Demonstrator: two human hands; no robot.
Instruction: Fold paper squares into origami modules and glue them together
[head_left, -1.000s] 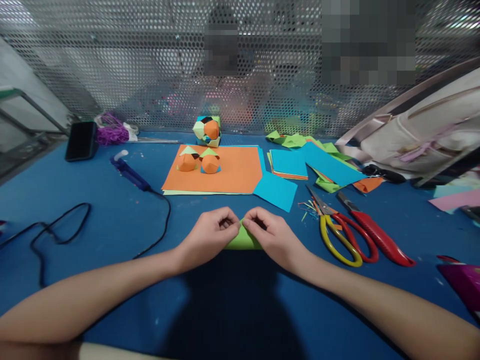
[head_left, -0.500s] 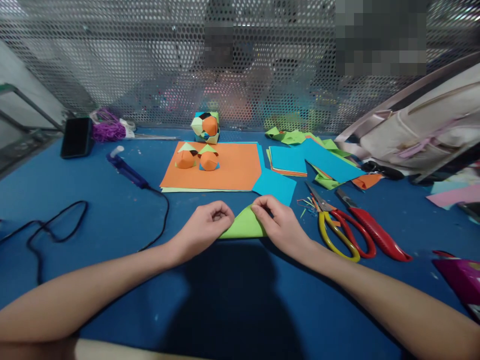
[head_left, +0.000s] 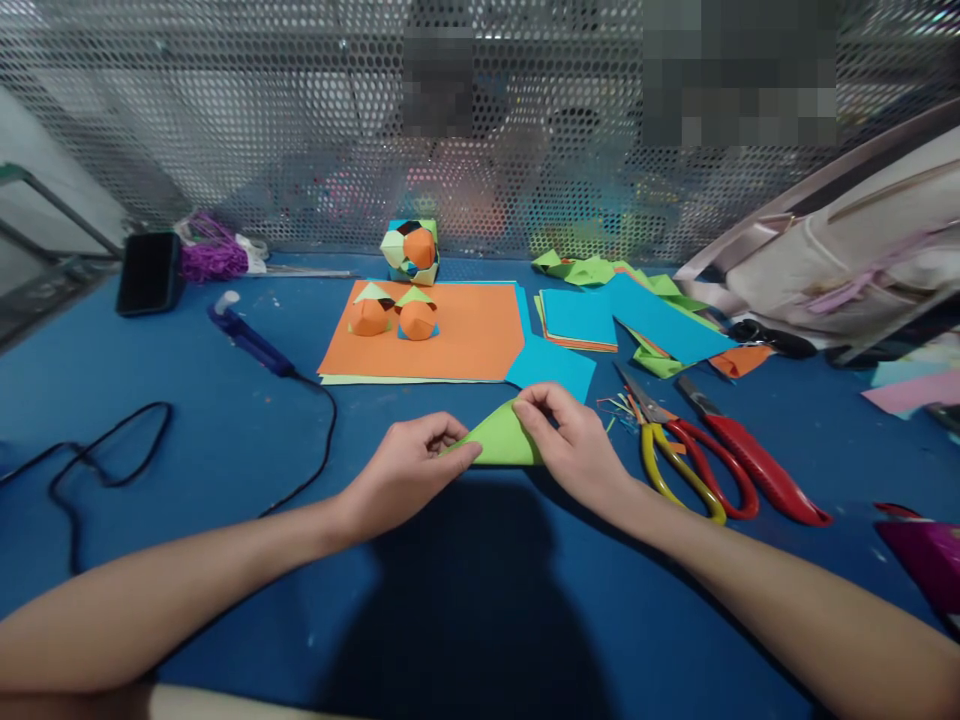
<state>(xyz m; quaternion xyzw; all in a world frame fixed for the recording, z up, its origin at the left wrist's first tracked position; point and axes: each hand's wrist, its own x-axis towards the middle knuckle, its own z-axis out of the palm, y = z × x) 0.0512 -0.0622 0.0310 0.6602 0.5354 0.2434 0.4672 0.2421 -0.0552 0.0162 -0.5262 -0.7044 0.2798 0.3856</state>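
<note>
Plain lime green covered the folded paper [head_left: 504, 438] at the centre of the frame. The worktop [head_left: 225, 440] was deep blue with a few pale flecks. Above centre, the top sheet [head_left: 465, 345] was solid orange; the two small folded pieces [head_left: 417, 321] on it mixed orange with green. Beyond them, the paper ball [head_left: 420, 248] was patched in orange, pale green, black and blue. At right, the scissors [head_left: 655, 414] had one yellow handle and one red. At left, the glue gun [head_left: 255, 342] was dark blue, its cord [head_left: 334, 412] black.
</note>
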